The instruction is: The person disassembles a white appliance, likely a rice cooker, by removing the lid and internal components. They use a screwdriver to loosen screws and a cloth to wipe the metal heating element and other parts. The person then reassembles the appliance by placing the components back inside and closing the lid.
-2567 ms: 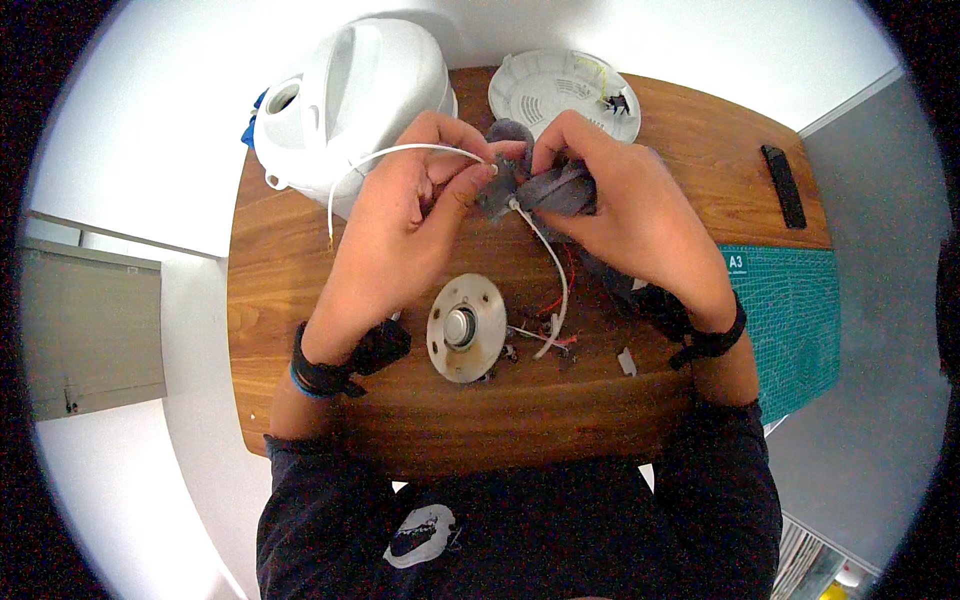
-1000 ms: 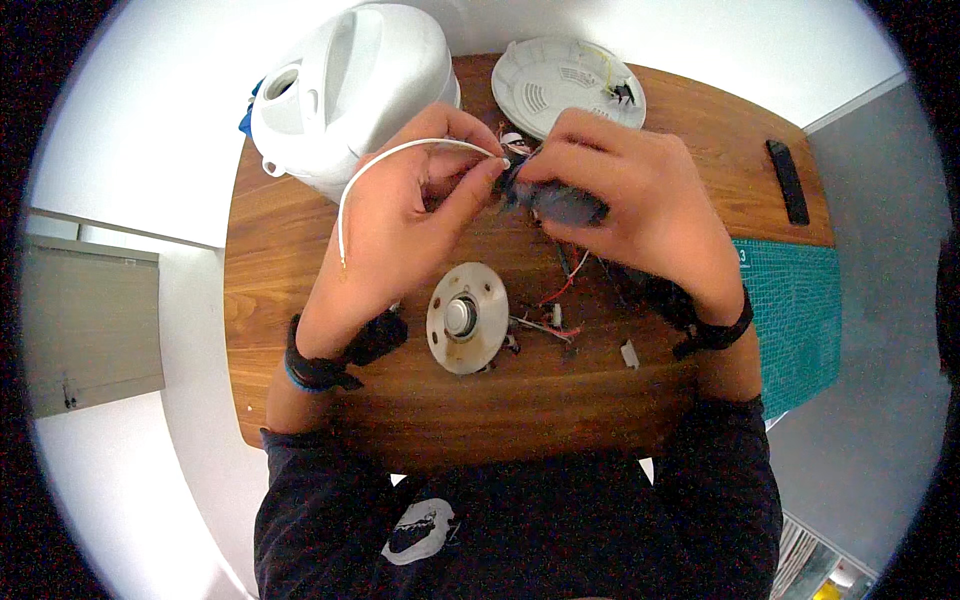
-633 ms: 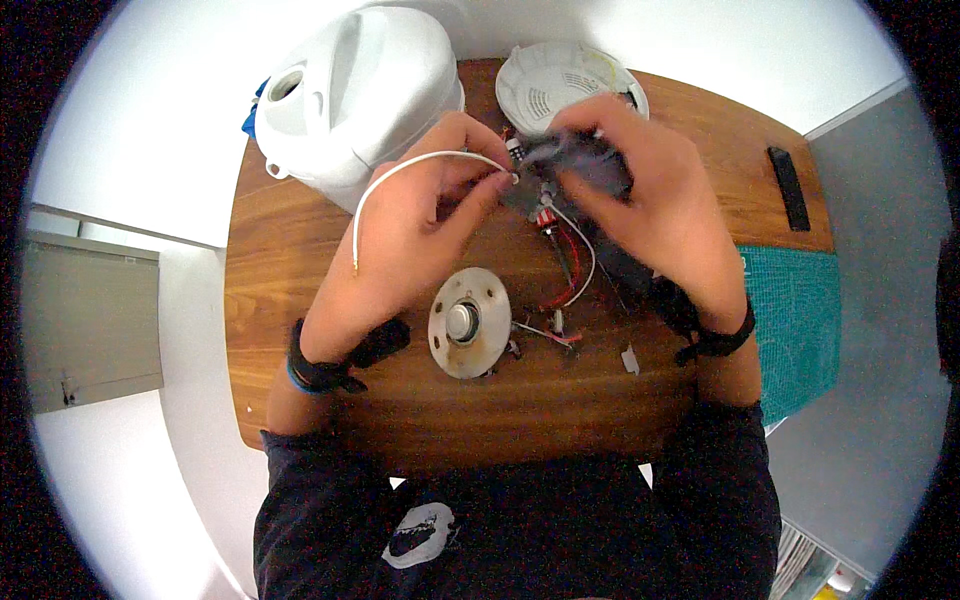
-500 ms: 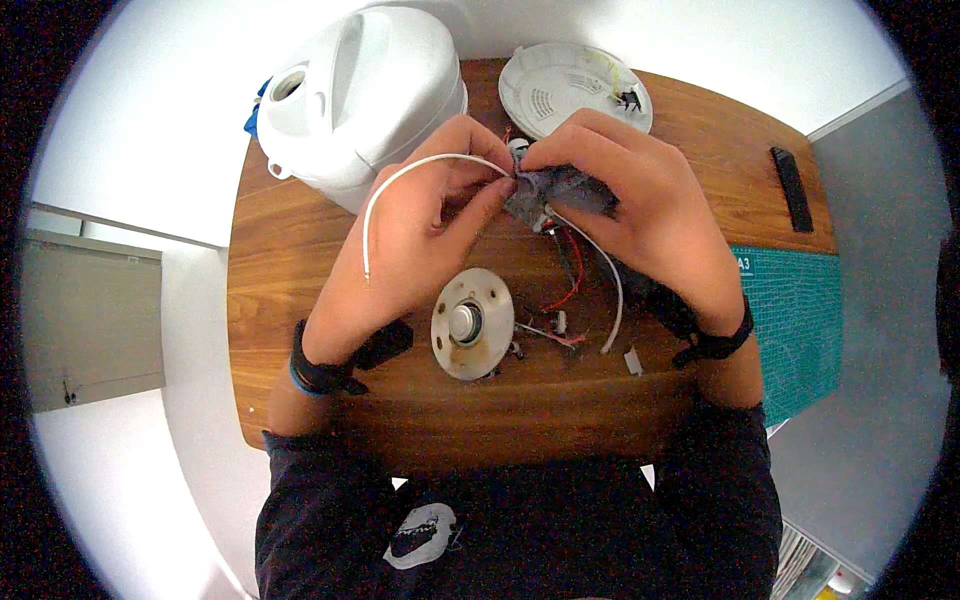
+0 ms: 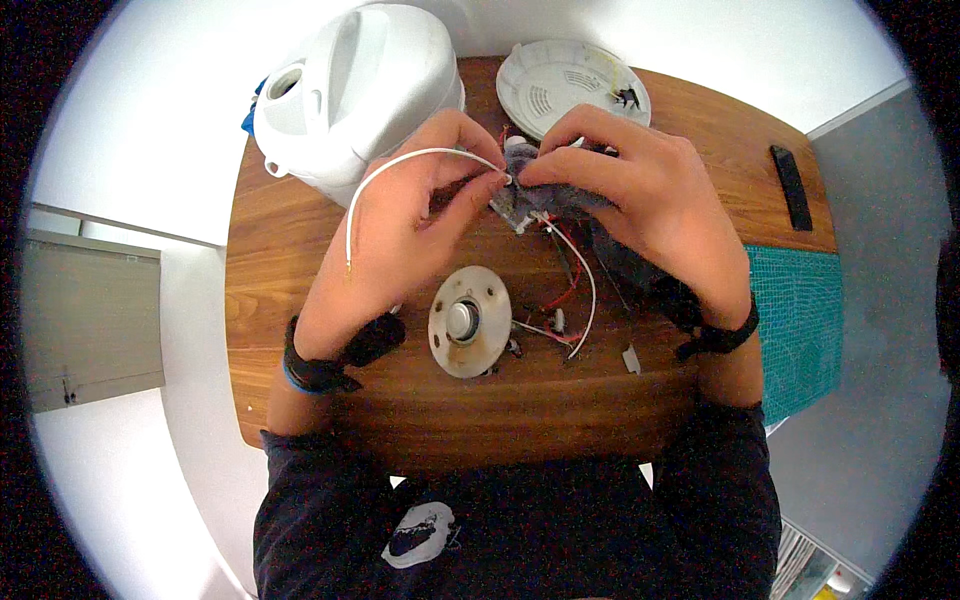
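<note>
My left hand (image 5: 405, 210) is closed, its thumb and index finger pinching a white wire (image 5: 400, 158) close to one end. The wire's length arches back over that hand to a bare tip by the wrist. Opposite it, my right hand (image 5: 640, 185) is closed on a dark grey part with wires (image 5: 520, 205), its fingertips almost meeting the left ones; the palm hides much of that part. A second white wire (image 5: 588, 270) and red wires (image 5: 572, 292) hang from it toward the table. Just below lies a round metal plate with a central disc (image 5: 492, 350).
A white rounded appliance housing (image 5: 390, 90) stands at the far left of the wooden table (image 5: 330, 410). Behind my hands lies a white vented round base (image 5: 545, 75). On the right are a black remote-like bar (image 5: 790, 190) and a green cutting mat (image 5: 800, 330). Small white scrap (image 5: 631, 360) lies in front.
My right fingers have shifted up and closer to the left fingertips. The grey part has tilted slightly, and its hanging white wire has swung left. The left hand has moved slightly left.
</note>
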The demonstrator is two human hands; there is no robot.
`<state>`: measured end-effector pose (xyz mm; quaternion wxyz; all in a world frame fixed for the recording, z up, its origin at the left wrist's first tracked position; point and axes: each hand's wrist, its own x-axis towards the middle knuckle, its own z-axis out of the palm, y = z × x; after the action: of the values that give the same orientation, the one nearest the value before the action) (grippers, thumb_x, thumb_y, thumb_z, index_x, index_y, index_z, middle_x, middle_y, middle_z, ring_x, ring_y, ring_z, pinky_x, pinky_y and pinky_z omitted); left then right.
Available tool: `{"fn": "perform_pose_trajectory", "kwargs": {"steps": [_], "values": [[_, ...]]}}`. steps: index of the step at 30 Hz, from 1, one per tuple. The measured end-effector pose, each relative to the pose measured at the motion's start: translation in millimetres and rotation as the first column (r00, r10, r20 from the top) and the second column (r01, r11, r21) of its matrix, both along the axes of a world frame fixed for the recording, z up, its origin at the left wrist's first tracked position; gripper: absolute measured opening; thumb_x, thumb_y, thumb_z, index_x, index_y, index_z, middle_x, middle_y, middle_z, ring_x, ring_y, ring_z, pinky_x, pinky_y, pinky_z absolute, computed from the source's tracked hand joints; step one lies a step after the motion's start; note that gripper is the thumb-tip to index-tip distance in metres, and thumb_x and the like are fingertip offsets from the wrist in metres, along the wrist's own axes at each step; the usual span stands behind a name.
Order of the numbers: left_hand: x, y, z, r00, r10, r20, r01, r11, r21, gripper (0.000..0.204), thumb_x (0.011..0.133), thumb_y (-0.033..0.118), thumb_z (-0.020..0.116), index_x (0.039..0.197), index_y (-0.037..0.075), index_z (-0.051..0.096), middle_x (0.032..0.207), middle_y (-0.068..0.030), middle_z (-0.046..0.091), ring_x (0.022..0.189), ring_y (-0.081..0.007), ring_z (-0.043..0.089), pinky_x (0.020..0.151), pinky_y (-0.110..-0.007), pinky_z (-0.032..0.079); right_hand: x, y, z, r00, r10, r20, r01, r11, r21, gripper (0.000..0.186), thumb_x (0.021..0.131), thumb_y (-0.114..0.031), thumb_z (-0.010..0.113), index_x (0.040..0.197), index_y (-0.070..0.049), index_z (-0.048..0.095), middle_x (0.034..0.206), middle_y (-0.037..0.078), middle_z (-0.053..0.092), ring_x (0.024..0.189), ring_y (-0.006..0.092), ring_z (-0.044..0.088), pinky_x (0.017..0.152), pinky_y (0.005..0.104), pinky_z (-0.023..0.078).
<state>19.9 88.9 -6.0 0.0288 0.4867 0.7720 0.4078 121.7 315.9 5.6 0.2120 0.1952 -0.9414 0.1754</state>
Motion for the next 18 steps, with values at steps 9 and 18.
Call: {"fn": "perform_pose_trajectory", "kwargs": {"steps": [9,18], "values": [[-1.7,0.3,-2.0,0.995,0.096,-0.011,-0.094,0.989,0.114,0.013,0.100,0.004,0.069,0.099,-0.009,0.070,0.104,-0.0112,0.068,0.075,-0.0179,0.068,0.069,-0.031,0.054,2.1,4.6,1.0,0.999,0.024,0.020,-0.025,0.999,0.025,0.038,0.077,-0.012,0.080,0.113,-0.019,0.069,0.106,0.005,0.066,0.091,0.0333,0.071,0.072,0.0442,0.059],[2.6,2.1,5.4,0.978,0.160,0.137,-0.171,0.982,0.077,0.010,0.101,0.003,0.069,0.104,-0.006,0.067,0.099,-0.0101,0.071,0.074,-0.0148,0.071,0.067,-0.030,0.055,1.5,5.5,2.4,0.998,-0.056,0.006,0.055,0.996,0.070,0.035,0.081,-0.015,0.079,0.115,-0.020,0.070,0.106,0.004,0.066,0.091,0.0334,0.071,0.072,0.0460,0.059]]}}
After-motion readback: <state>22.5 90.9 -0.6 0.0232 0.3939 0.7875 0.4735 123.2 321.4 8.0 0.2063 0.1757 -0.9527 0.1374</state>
